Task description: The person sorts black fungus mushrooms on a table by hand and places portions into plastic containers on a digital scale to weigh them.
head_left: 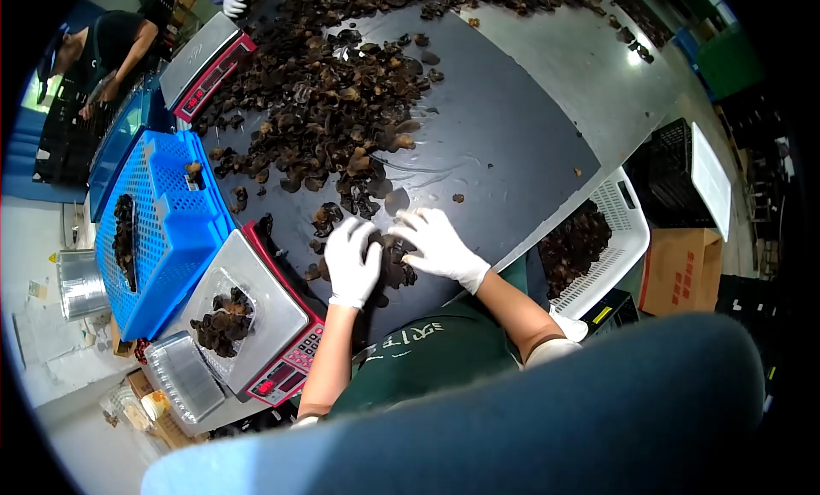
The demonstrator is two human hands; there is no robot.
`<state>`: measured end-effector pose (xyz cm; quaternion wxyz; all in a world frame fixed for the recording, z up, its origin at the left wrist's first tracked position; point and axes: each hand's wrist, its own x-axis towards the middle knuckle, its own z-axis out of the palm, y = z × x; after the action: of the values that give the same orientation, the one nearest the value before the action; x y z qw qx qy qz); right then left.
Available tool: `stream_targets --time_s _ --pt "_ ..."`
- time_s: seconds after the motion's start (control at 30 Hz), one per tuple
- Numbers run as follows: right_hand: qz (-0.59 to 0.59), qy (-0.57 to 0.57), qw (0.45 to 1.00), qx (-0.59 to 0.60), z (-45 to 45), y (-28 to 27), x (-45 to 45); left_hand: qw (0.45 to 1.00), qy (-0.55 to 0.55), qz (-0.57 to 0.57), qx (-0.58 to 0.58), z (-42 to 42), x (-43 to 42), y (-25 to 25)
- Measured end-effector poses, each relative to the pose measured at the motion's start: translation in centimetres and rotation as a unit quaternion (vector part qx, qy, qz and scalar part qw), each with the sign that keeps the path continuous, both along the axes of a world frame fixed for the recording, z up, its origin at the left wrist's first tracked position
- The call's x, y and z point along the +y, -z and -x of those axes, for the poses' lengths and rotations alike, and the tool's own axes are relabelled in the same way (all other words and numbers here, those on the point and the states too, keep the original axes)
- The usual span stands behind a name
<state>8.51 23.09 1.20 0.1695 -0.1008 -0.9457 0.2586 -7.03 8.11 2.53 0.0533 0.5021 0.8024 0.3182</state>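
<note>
Left hand (352,264) and right hand (442,251), both gloved, at dark pieces (395,263).
Both hands are spread wide; the pieces lie between them on the black surface (521,153), near a larger heap (329,111).

Both forearms (331,354) stretch forward, bare above white gloves; left hand (351,263) palm down, fingers loosely bent, thumb standing apart; right hand (442,246) angled inward, fingers spread toward the left, the pair near, not touching!

Dark brown fungus pieces (396,269), loosely clustered
</note>
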Motion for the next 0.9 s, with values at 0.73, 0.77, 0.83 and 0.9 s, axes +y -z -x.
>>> stream_targets --time_s 0.73,0.77,0.83,0.9 --pt "-0.041 -0.094 0.993 -0.055 1.8 -1.4 -4.1 0.982 -0.098 0.032 -0.158 -5.9 -8.8 1.9" --pt "-0.021 -0.1 0.994 -0.041 2.6 -1.2 -4.3 0.982 -0.102 0.03 -0.156 -5.8 -8.9 2.0" --pt "-0.032 -0.095 0.994 -0.037 3.2 -0.7 -4.6 0.977 -0.109 0.004 -0.183 -5.6 -9.1 2.0" --pt "-0.059 -0.086 0.994 -0.024 3.4 -0.9 -4.5 0.975 -0.114 -0.009 -0.19 -5.4 -9.3 1.9"
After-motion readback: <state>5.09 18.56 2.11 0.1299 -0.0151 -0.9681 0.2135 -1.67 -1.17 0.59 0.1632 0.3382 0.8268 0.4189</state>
